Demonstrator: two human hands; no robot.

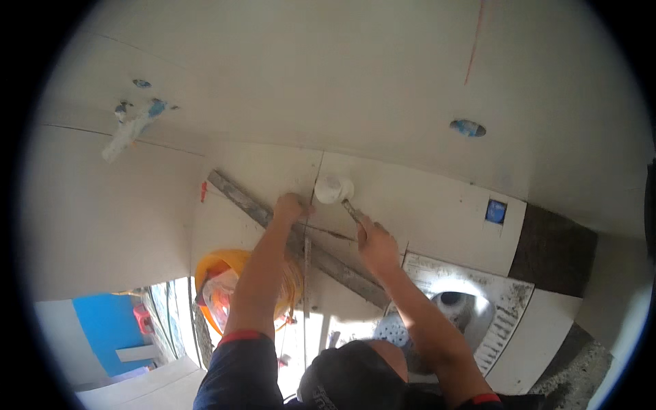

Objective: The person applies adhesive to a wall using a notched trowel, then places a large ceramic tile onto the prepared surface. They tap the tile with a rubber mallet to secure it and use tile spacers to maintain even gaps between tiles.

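The right hand point(377, 246) grips a white-headed mallet point(333, 189) over the pale tiled floor point(437, 222), near the pale wall point(307, 82). The left hand point(294, 207) curls near a grey bar point(239, 198); whether it holds anything cannot be told. A squat toilet point(509, 290) sits right.

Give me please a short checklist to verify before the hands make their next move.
1. Right hand gripping the mallet by its handle: ok.
2. Left hand apart from the mallet's white head: ok, though close by.
3. Left hand empty: cannot tell, fingers partly hidden.
4. Grey bar off the floor tiles: not ok, it lies diagonally across them.
5. Floor tiles level: cannot tell from this view.
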